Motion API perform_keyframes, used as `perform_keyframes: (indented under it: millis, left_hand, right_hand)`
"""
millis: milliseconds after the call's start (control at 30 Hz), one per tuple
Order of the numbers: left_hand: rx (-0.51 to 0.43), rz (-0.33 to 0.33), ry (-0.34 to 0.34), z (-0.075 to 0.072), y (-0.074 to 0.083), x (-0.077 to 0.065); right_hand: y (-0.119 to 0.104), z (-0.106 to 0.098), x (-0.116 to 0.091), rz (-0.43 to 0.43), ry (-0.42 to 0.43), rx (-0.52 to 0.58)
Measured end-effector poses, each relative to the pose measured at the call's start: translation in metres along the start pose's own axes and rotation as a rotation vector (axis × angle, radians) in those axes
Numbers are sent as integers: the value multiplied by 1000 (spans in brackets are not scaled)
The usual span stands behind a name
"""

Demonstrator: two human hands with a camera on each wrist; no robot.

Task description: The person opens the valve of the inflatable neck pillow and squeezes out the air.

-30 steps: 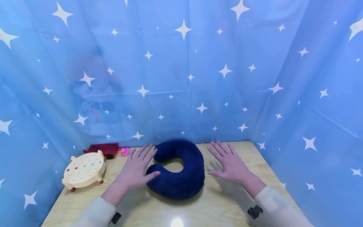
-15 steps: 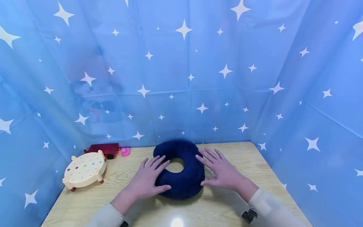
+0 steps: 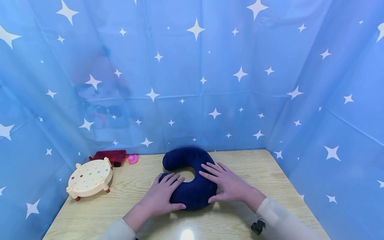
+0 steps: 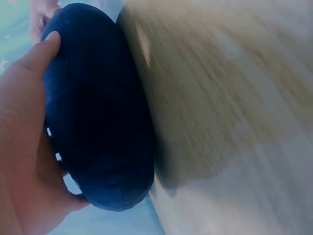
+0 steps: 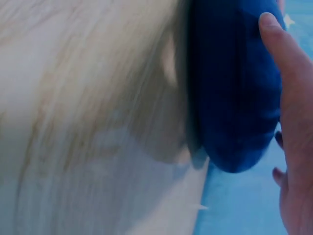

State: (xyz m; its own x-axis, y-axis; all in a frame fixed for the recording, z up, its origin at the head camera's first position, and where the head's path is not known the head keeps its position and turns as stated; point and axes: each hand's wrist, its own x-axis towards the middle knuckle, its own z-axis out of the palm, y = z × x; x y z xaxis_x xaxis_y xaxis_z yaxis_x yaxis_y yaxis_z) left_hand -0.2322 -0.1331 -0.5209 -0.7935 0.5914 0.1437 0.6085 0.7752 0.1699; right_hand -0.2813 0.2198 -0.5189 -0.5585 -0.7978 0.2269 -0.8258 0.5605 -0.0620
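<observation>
A navy blue U-shaped neck pillow (image 3: 193,191) lies on the wooden table, its gap facing left. My left hand (image 3: 159,198) rests over the pillow's lower left arm, fingers spread and fingertips near the inner hole, thumb along the near side. In the left wrist view the thumb (image 4: 49,46) lies against the pillow (image 4: 100,107), with gaps showing between palm and fabric. Over the pillow's right curve lies my right hand (image 3: 229,183), its fingers extended. In the right wrist view its thumb (image 5: 274,32) touches the pillow's side (image 5: 237,98).
At the left of the table (image 3: 264,166) stands a round cream toy stool (image 3: 90,178) with colored dots and short legs. Behind it are a dark red toy cart (image 3: 109,156) and a small pink duck (image 3: 133,159). Blue star-patterned curtains (image 3: 180,76) enclose the table.
Both hands have come inward from either side of the pillow onto it, the left moving right and the right moving left. The pillow stays nearly in place.
</observation>
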Motion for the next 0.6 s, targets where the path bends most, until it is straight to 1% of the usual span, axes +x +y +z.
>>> perform_keyframes:
  millis: [133, 233, 333, 433, 600]
  left_hand:
    - [-32, -17, -9, 0, 0, 1]
    - [-54, -7, -1, 0, -1, 1]
    - [-84, 7, -2, 0, -5, 0]
    - [-105, 8, -3, -1, -10, -1]
    - [-121, -14, 8, 1, -20, -1]
  right_hand:
    - [1, 8, 1, -31, 49, -2]
    - [0, 13, 2, -52, 109, -26]
    - [-5, 17, 3, -45, 148, -35]
    - [-15, 21, 4, 2, 165, -37]
    - [-36, 26, 4, 125, 171, -20]
